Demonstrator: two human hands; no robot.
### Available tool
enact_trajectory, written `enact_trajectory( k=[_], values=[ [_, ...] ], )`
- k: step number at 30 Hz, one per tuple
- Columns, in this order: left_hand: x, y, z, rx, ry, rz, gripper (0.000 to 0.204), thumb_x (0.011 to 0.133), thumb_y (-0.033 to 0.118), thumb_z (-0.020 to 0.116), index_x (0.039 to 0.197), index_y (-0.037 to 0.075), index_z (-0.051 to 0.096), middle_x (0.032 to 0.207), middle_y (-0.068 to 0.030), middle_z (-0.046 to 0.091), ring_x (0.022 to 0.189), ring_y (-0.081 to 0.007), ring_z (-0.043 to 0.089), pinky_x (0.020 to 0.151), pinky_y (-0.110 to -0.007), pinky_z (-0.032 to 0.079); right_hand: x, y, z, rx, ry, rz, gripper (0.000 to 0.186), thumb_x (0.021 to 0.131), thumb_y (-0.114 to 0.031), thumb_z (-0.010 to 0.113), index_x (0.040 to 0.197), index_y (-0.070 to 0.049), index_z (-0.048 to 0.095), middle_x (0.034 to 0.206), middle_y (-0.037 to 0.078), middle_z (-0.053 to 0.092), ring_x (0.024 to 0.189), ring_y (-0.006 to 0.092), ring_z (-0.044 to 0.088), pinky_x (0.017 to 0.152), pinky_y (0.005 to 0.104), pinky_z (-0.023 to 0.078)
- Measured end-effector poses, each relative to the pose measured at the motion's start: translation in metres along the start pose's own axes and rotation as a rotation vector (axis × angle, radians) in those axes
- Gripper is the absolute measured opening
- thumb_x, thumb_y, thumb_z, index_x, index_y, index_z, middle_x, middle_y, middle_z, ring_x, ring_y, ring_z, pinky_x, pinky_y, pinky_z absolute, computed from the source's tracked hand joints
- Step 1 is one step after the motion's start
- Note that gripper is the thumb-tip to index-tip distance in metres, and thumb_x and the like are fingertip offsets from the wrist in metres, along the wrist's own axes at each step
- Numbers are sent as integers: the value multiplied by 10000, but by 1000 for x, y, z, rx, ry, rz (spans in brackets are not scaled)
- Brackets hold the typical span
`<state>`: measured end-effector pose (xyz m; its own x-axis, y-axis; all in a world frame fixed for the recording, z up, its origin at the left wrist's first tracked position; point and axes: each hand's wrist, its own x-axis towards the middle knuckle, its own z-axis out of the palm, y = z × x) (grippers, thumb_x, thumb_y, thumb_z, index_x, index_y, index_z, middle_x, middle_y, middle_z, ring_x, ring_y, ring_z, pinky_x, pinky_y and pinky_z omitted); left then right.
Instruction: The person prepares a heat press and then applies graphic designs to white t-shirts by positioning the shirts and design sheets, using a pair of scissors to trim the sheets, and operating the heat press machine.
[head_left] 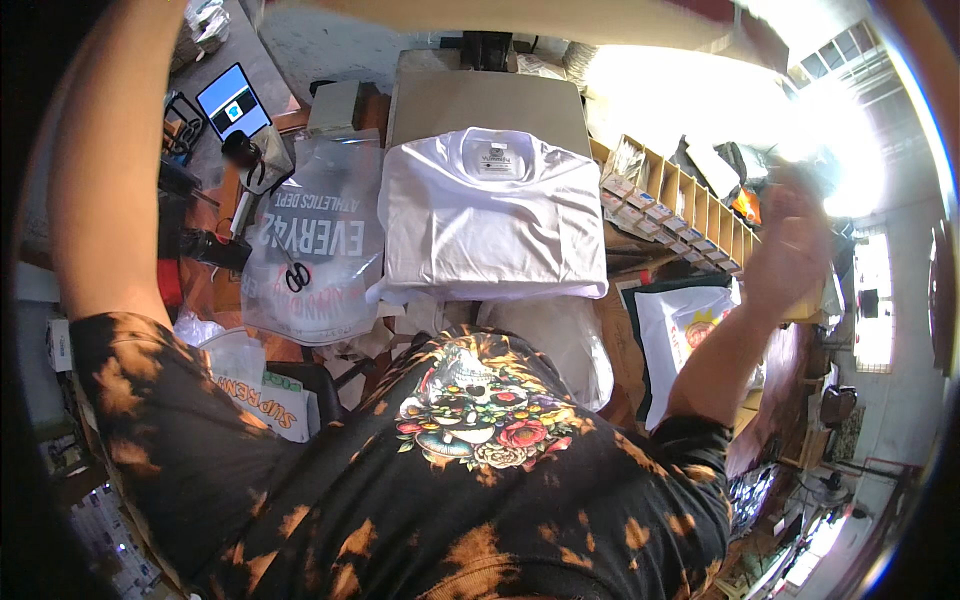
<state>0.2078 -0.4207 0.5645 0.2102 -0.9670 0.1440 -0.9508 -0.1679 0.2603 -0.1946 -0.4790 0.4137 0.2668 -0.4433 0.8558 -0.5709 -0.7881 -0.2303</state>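
A white T-shirt (pixel 480 225) lies spread on a grey padded platen (pixel 486 98), collar toward the back. My left arm (pixel 110 200) rises past it on the left, its hand out of view beyond the top edge. My right hand (pixel 795 215) is raised at the right, beside a wooden divided rack (pixel 690 210). It is blurred by motion and bright light, so its fingers and anything in them cannot be made out. A broad brownish panel (pixel 640 20) crosses the top of the view, above the platen.
Clear printed sheets (pixel 310 220) bearing black scissors (pixel 297 280) lie left of the shirt. A laptop (pixel 230 100) stands on a grey desk (pixel 245 50). A white printed piece (pixel 665 350) lies at the right, and clear plastic (pixel 560 340) hangs below the platen.
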Motion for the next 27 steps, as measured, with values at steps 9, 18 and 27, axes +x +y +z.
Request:
enact_trajectory(
  k=[9, 18, 27],
  values=[
    [-88, 16, 173, -74, -565, 367, 538, 877, 478, 622, 612, 14, 677, 690, -170, 624, 607, -336, 614, 584, -434, 480, 87, -104, 29, -41, -417, -537, 282, 779, -277, 742, 913, -45, 655, 847, 117, 659, 801, 300, 655, 748, 381, 505],
    [-113, 38, 256, -648, 550, 338, 194, 886, 169, 625, 1049, 65, 640, 1020, -113, 646, 975, -312, 612, 913, -400, 442, 55, -92, 69, 5, -1588, -105, 385, 792, -384, 696, 819, -3, 649, 756, 187, 660, 747, 356, 662, 702, 428, 527],
    [-102, 131, 291, -767, 194, 679, 746, 934, 634, 393, 1295, -11, 489, 1295, -236, 505, 1327, -421, 391, 1132, -618, 181, -81, -13, 125, 417, -1675, -148, 297, 733, -319, 719, 876, -61, 693, 703, 115, 669, 662, 286, 659, 646, 389, 527]
  ],
)
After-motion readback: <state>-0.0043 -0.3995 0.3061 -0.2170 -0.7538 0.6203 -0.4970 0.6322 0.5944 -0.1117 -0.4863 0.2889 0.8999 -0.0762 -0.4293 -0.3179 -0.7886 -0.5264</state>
